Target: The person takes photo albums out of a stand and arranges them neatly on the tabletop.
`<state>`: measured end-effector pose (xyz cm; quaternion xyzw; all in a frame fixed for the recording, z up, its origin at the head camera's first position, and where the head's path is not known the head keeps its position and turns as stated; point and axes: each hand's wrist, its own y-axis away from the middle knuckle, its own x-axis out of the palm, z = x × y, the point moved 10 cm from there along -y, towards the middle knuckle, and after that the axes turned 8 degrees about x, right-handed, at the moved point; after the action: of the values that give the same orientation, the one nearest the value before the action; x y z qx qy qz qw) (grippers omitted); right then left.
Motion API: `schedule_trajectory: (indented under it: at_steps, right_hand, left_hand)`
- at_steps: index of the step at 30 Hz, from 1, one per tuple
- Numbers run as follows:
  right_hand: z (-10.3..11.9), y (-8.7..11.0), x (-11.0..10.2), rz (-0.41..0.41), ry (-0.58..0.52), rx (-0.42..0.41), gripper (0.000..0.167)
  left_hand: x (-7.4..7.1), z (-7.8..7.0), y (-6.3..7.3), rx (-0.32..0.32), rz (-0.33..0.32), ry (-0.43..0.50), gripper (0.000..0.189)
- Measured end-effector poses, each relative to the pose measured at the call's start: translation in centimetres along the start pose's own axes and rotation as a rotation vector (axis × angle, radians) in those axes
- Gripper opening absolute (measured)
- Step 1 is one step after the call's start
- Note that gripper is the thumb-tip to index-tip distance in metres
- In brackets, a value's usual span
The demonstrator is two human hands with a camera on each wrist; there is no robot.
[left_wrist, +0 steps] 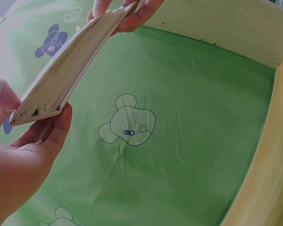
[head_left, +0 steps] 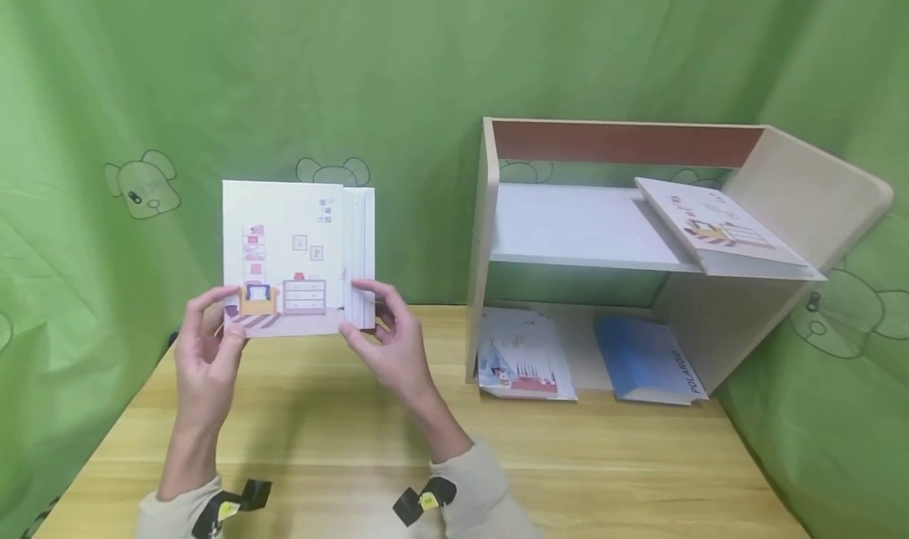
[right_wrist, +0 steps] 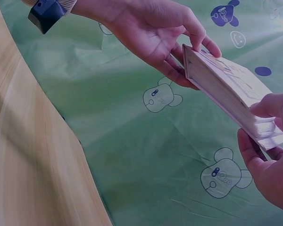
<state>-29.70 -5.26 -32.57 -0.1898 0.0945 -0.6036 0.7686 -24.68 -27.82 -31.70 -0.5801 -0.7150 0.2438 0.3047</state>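
Note:
A white book [head_left: 277,207], its cover printed with a yellow armchair and a chest of drawers, is held up above the table by both hands. My left hand [head_left: 206,357] pinches its lower left corner, thumb on the front cover. On the opposite side my right hand [head_left: 398,349] grips the lower right edge, where a strip of inner pages shows past the cover. From the left wrist view the book's page edges [left_wrist: 56,70] face the camera, with the fingers beneath and thumb above. The right wrist view shows the book [right_wrist: 226,84] tilted between both hands.
To the right stands a two-level wooden shelf [head_left: 490,207]. A white illustrated book [head_left: 724,215] leans on its upper board. Below lie another white book [head_left: 521,357] and a blue book [head_left: 642,357] marked POLAROID. Green curtain [head_left: 412,65] surrounds the wooden table [head_left: 319,436].

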Motion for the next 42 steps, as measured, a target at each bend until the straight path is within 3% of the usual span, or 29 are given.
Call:
schedule_trajectory:
  at_steps: [19,42]
  right_hand:
    - [-1.4,-1.2,2.5,-0.001,-0.026,0.003,0.055]
    - [-5.0,-2.2,2.8,-0.019,-0.039,0.092,0.055]
  left_hand:
    - [-2.7,1.3,-0.2,-0.141,-0.127,0.007,0.047]
    - [-3.7,4.1,-0.1,-0.197,-0.116,-0.007,0.046]
